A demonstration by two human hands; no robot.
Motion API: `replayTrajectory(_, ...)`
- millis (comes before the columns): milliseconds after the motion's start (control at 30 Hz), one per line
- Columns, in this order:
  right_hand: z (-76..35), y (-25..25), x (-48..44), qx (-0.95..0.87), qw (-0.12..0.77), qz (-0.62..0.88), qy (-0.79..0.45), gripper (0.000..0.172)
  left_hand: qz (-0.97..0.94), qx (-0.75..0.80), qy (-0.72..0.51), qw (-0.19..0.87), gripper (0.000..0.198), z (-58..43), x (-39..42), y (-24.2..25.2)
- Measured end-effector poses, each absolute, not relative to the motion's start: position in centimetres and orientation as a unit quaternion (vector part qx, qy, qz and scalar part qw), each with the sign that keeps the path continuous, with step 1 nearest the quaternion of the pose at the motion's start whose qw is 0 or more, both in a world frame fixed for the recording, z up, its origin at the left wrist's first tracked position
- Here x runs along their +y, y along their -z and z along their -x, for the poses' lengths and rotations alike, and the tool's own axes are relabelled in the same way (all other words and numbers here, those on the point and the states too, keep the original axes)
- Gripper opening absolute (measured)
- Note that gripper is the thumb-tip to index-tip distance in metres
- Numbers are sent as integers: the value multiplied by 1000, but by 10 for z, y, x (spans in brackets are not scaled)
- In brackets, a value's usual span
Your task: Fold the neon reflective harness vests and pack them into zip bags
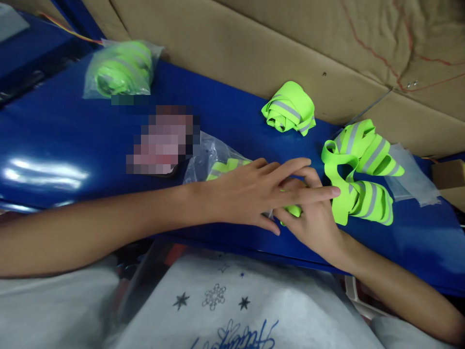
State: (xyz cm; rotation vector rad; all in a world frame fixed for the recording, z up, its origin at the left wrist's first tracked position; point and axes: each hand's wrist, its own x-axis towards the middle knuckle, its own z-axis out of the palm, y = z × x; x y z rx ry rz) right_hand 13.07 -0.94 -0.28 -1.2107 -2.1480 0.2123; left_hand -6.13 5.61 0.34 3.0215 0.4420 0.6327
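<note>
My left hand (250, 191) reaches across from the left, palm down, its fingers spread over my right hand (316, 218). Under and behind the left hand lies a clear plastic bag (207, 150) with a neon yellow-green strap (227, 167) partly in view. My right hand has its fingers curled at a bit of neon material (292, 210); the left hand hides part of them. Just right of the hands, a loose neon strap (339, 189) with grey stripes runs into folded bundles (372, 201).
Behind stands a rolled neon strap (288, 109) on the blue table (232, 106). A bagged bundle (123, 68) is at the back left, near a pixelated phone-like object (163, 140). Clear bags (414, 177) lie at right. Brown board (218, 43) borders the table's back.
</note>
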Motion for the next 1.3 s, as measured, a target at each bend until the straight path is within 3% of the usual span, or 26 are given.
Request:
replayTrajectory(167, -133, 1, 3, -773, 362, 494, -165, 16, -970, 162, -179, -38, 101, 64, 55, -12)
replayTrajectory(267, -146, 0, 10, -707, 379, 528, -279, 20, -966, 201, -155, -46, 102, 68, 56, -15)
replayTrajectory(367, -157, -3, 11, -627, 378, 501, -461, 36, -959, 236, -147, -52, 90, 69, 60, -13)
replayTrajectory(433, -163, -9, 7, -640, 355, 447, -515, 54, -953, 255, -161, -43, 83, 68, 64, -12)
replayTrajectory(500, -169, -15, 3, -708, 301, 412, -488, 73, -951, 257, -173, -13, 83, 67, 68, -12)
replayTrajectory(567, -175, -20, 0, -784, 255, 396, -404, 81, -953, 243, -181, 24, 86, 67, 70, -14)
replayTrajectory(767, -184, -20, 0, -867, 267, 384, -170, 42, -969, 168, -166, 70, 90, 70, 73, -13)
replayTrajectory(1000, -163, -4, -4, -789, 385, 468, -97, 37, -972, 159, -172, 23, 92, 67, 68, -12)
replayTrajectory(1133, -154, -6, -5, -837, 369, 396, -82, 20, -967, 164, -195, 6, 97, 66, 65, -12)
replayTrajectory(1200, -158, -13, -3, -861, 327, 370, -123, 26, -963, 177, -202, 7, 95, 66, 65, -14)
replayTrajectory(1300, -173, -22, -2, -886, 237, 341, -208, 53, -958, 198, -209, 5, 87, 66, 67, -16)
